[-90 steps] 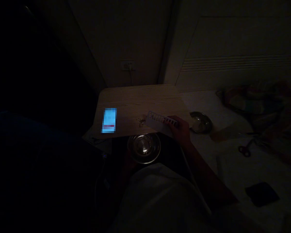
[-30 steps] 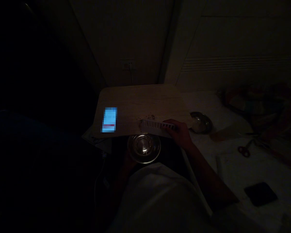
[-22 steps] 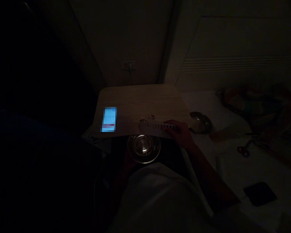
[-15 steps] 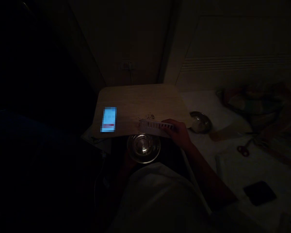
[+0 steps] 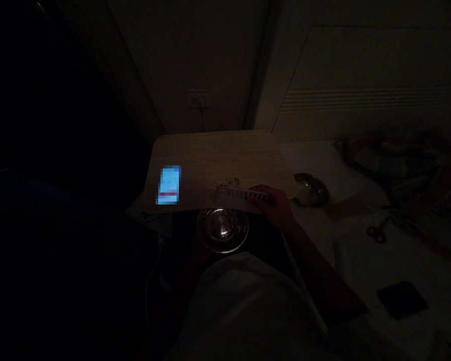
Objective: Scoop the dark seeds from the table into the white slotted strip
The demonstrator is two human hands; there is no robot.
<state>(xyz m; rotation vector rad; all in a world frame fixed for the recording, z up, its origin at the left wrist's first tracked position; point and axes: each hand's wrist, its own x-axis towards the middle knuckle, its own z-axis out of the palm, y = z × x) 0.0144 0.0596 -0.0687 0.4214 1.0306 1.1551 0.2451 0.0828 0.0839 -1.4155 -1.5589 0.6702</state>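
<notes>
Your right hand pinches a slotted strip, apparently sweeping dark bits; keep the metal bowl below the table edge. Your left hand's grip is too dark to tell.

The view is very dim, its left side nearly black. A phone screen glows cold blue, coarsely pixelated, while faint warm light grazes the tabletop. Glare catches the metal bowl. Shadow swallows the lower edge, and the cloth heap looks soft and murky.
</notes>
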